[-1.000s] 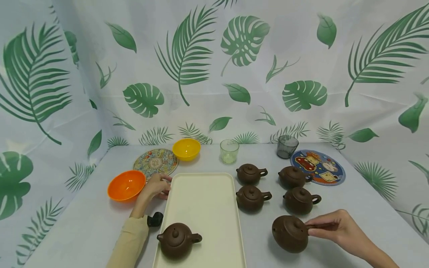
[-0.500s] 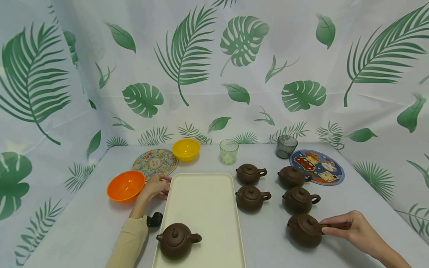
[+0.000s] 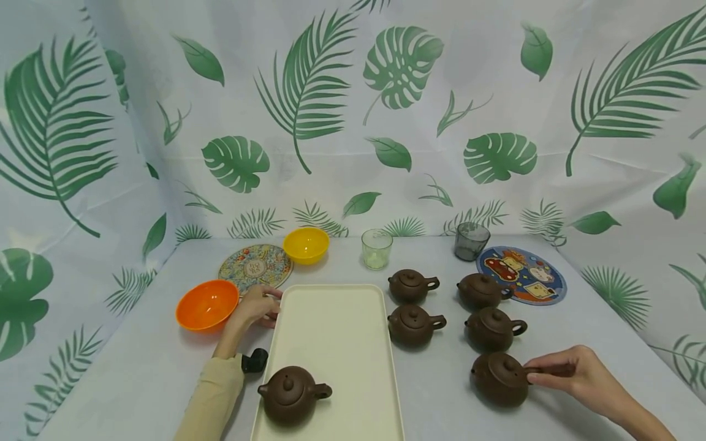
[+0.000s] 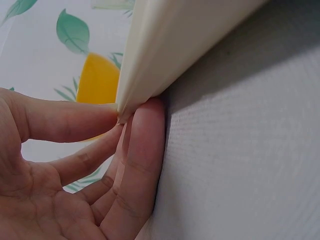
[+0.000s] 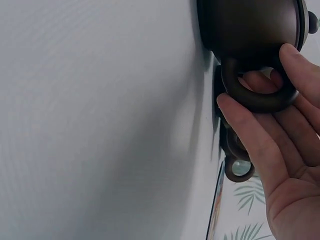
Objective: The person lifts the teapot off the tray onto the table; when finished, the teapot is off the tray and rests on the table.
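My right hand [image 3: 576, 373] pinches the handle of a dark brown teapot [image 3: 499, 380] at the near right, just in front of another brown teapot [image 3: 489, 329]. The right wrist view shows thumb and fingers round the looped handle [image 5: 260, 102], with the pot's base close to the white tabletop. At the left, my left hand [image 3: 258, 306] grips the edge of a long cream tray [image 3: 336, 331]. In the left wrist view the thumb [image 4: 75, 122] lies on top of the rim and the forefinger [image 4: 147, 130] underneath. A second teapot [image 3: 289, 397] sits on the tray's near end.
Right of the tray stand several more teapots [image 3: 413, 326]. An orange bowl [image 3: 208, 306] is beside my left arm, and a yellow bowl [image 3: 306, 246] behind, near a patterned round mat [image 3: 256, 267]. Farther back are a green glass [image 3: 377, 249], a grey glass [image 3: 471, 241] and a blue mat [image 3: 524, 275].
My right hand has moved the teapot rightward and slightly back, nearer the row of teapots, and over the last half second it barely shifts. The left hand stays at the tray's edge.
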`<action>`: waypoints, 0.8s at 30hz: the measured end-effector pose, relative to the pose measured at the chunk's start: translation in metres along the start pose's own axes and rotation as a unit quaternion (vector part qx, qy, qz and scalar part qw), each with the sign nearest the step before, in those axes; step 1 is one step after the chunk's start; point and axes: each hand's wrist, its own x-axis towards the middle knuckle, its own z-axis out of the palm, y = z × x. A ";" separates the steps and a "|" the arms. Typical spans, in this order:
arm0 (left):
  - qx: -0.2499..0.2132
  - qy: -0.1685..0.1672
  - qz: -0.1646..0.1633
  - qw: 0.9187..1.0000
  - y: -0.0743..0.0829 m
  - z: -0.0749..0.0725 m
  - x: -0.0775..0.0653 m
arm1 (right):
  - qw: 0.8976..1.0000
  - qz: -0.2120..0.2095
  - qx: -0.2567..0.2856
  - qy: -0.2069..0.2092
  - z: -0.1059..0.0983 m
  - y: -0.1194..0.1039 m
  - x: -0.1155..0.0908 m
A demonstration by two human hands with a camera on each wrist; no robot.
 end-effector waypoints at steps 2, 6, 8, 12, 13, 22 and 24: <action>0.000 0.002 -0.001 1.000 0.000 0.000 0.000 | 1.000 -0.001 0.000 -0.005 0.000 0.000 0.001; 0.001 0.001 -0.002 1.000 0.000 -0.001 0.000 | 1.000 0.002 -0.002 -0.022 -0.005 -0.004 0.004; 0.003 0.001 -0.002 1.000 0.000 -0.001 0.000 | 1.000 0.010 -0.001 -0.024 -0.008 -0.010 0.008; 0.007 0.002 0.000 1.000 0.000 -0.001 0.000 | 1.000 0.009 -0.015 0.015 0.001 -0.035 0.022; 0.007 0.003 0.000 1.000 0.000 -0.001 0.000 | 1.000 0.001 -0.015 0.026 0.007 -0.043 0.027; 0.006 -0.005 0.001 1.000 0.000 0.000 -0.002 | 0.996 -0.069 0.052 -0.014 0.101 -0.102 0.076; 0.006 -0.005 0.001 1.000 0.000 0.000 -0.002 | 0.994 -0.071 0.074 -0.043 0.124 -0.112 0.084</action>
